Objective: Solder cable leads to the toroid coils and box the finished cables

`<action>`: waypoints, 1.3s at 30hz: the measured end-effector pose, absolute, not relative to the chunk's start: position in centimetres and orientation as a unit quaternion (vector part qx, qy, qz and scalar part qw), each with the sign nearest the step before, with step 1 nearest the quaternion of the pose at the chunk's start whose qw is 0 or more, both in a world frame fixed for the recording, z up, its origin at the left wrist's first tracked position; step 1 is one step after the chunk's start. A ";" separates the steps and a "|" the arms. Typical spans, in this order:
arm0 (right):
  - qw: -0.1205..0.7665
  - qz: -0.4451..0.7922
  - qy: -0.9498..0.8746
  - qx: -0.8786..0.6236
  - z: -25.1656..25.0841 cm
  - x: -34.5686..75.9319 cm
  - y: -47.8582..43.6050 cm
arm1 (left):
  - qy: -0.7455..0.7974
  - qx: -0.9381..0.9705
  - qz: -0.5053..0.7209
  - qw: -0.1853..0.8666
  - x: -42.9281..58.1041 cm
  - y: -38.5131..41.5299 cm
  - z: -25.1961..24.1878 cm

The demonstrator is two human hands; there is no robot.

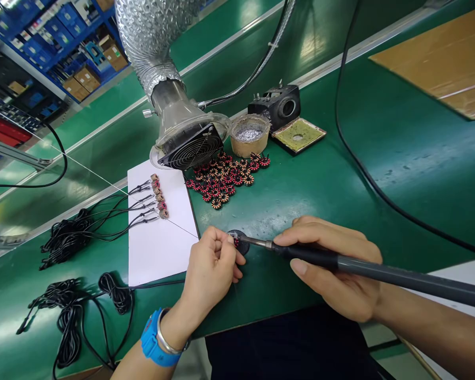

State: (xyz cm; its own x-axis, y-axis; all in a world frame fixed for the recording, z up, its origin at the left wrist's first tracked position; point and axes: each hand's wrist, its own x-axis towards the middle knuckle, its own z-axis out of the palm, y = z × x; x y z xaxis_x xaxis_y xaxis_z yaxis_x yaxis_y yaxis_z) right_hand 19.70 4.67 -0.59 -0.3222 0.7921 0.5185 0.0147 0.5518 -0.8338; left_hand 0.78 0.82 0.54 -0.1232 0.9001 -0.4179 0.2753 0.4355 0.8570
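My right hand (336, 264) grips a soldering iron (380, 272) like a pen, its tip pointing left. The tip meets a small red-and-black wound ring coil (236, 242) on a round black pad (243, 247). My left hand (211, 269) is closed in a pinch right beside the coil. A thin solder wire (178, 226) runs from the upper left into its fingers. A black cable (158, 285) passes in behind the same hand; its end is hidden. The fingers partly cover the coil, so the joint under the tip cannot be made out.
Several loose ring coils (225, 179) lie under the fume extractor hood (192, 142). Near them stand a solder pot (250, 136), an iron stand (277, 105) and a yellow sponge (298, 136). Cabled coils (159, 196) rest on a white board (162, 253). Black cable bundles (69, 237) lie left.
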 end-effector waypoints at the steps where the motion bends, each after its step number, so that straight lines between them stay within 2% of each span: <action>1: 0.511 0.379 -0.718 -0.282 -0.6 19.7 4.7 | 0.683 0.432 0.310 0.502 0.8 0.8 0.5; 27: 0.530 0.372 -0.706 -0.287 -0.9 19.8 4.8 | 0.680 0.431 0.308 0.507 0.5 0.4 0.4; 33: 0.509 0.306 -0.740 -0.316 -0.2 20.4 6.9 | 0.676 0.431 0.307 0.512 0.1 0.3 0.2; 36: 0.499 0.228 -0.771 -0.323 0.8 20.6 10.3 | 0.670 0.441 0.299 0.517 0.0 0.3 0.4; 39: 0.530 0.123 -0.763 -0.350 0.3 20.9 14.7 | 0.679 0.457 0.267 0.509 -0.1 0.1 0.7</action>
State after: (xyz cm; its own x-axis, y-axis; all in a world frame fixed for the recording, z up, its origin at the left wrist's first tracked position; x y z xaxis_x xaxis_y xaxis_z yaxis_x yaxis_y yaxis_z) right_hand 20.90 14.72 0.28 -0.1930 0.6646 0.7219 0.4042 0.7242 -0.5586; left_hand -0.12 0.09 0.70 -0.0642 0.8917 -0.4480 0.3485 0.4407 0.8272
